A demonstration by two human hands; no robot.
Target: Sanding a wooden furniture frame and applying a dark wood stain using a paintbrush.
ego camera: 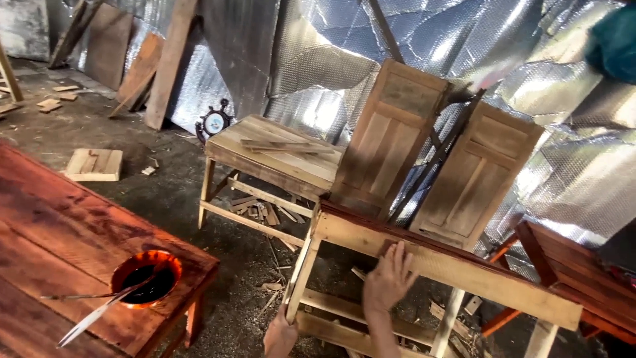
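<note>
head view: the unfinished wooden table [437, 265] sits tipped on the dirt floor, right hand [387, 278] spread flat on its rail, left hand [280, 335] wrapped round a leg. it could topple sideways into the leaning door panels [391, 136]. the stain bowl [147, 277] stands near the red table's edge.
</note>
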